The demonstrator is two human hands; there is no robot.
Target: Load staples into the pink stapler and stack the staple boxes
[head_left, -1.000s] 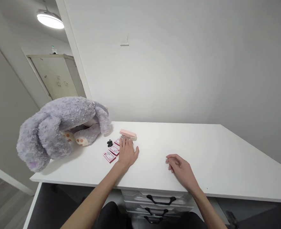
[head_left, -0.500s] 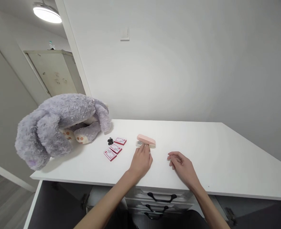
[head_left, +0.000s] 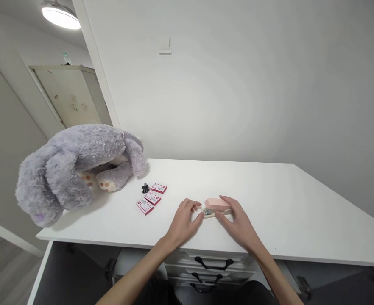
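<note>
Right hand (head_left: 240, 223): we pinch the pink stapler (head_left: 215, 204), best held steady.
Left hand (head_left: 184, 219): spread at its end; we cannot confirm contact.

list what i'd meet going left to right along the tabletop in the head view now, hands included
grey plush toy → three red-and-white boxes → left hand → pink stapler → right hand

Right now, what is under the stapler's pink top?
Under the pink top, a metal part and the pale base show near the left hand. The right hand covers part of the other end, hiding what lies behind it.
</note>
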